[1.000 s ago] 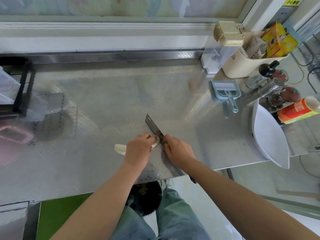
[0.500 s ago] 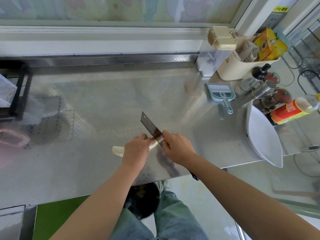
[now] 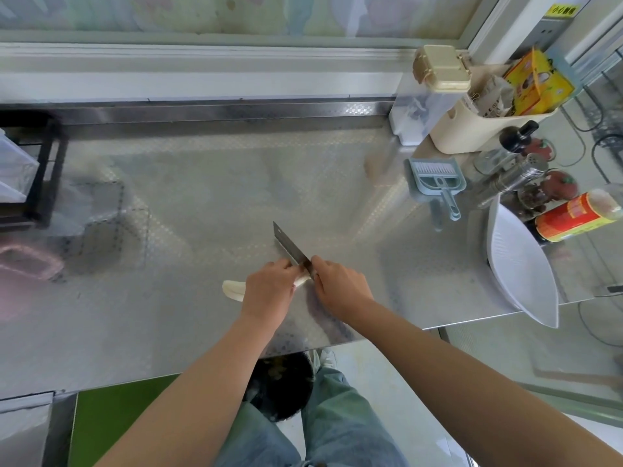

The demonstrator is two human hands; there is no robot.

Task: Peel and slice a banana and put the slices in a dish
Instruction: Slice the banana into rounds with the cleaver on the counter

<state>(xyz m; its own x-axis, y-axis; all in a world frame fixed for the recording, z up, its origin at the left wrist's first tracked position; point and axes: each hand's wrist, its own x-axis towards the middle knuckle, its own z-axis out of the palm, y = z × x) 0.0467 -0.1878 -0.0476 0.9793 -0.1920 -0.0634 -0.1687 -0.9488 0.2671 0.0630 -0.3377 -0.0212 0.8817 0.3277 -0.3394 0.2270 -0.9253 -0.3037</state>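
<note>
Still, little differs on the steel desk (image 3: 168,230): the white dish (image 3: 519,264) waits well apart at the right edge, without slices (none visible anywhere). The right hand (image 3: 340,284) keeps its fingers round the knife (image 3: 286,242), the left hand (image 3: 268,288) curls over the peeled banana (image 3: 232,289), with the blade across its right end as before; slicing seems barely begun.

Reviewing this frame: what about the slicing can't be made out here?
Head view: much of the banana lies under the left hand; its left end shows.
The knife handle is hidden inside the right hand.
Whether slices are cut yet: hidden between the hands.
Pink shape, left edge: blurred, cropped.
</note>
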